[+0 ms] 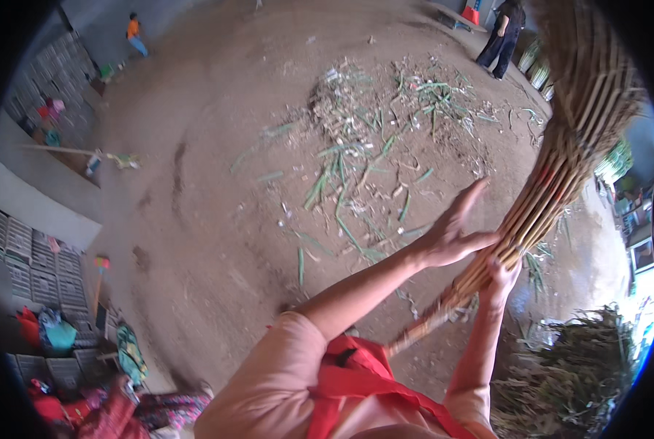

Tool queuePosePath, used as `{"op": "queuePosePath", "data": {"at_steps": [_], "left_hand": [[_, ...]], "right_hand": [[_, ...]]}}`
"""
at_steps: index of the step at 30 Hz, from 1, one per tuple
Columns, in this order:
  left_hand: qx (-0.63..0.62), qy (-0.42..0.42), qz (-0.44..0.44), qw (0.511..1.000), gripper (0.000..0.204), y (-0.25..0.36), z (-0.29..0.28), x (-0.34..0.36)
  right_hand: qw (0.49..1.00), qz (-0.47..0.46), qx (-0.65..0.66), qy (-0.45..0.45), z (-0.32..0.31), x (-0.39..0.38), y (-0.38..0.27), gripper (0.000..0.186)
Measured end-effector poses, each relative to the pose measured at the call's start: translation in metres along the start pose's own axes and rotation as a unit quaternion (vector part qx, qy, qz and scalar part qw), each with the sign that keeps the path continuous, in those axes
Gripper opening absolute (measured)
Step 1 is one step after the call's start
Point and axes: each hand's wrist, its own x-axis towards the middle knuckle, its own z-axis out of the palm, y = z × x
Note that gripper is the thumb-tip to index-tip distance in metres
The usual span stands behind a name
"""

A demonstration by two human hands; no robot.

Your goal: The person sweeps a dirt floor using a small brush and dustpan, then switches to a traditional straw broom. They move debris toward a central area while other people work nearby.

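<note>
A large broom (539, 197) of bundled brown stalks slants up to the right before me, its wide brush end uppermost. Its narrow handle (420, 327) points down toward my red apron. My right hand (500, 280) is closed around the broom's neck, just above the handle. Beside it, my left hand (451, 238) is open, fingers stretched away from the stalks. The thumb of that hand reaches to the broom's edge and seems to touch it. Past my hands, a litter of green leaves and dry scraps (356, 154) is strewn over the dirt floor.
A heap of dry plant stalks (568, 373) lies at the lower right. Stacked grey crates (38, 256) line the left wall, with bags and cloth near them. A small long-handled tool (100, 282) stands there. One person (502, 40) is at the far right, another (134, 35) far left.
</note>
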Motion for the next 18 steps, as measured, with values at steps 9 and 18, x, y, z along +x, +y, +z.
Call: {"op": "queuePosePath", "data": {"at_steps": [9, 18], "left_hand": [[0.277, 0.193, -0.183, 0.923, 0.055, -0.098, -0.076, -0.208], [0.427, 0.158, -0.445, 0.771, 0.032, 0.037, -0.205, -0.384]], "right_hand": [[0.999, 0.031, 0.029, -0.010, 0.140, 0.018, -0.019, 0.048], [0.858, 0.227, 0.407, -0.217, 0.231, -0.004, 0.055, 0.073]]}}
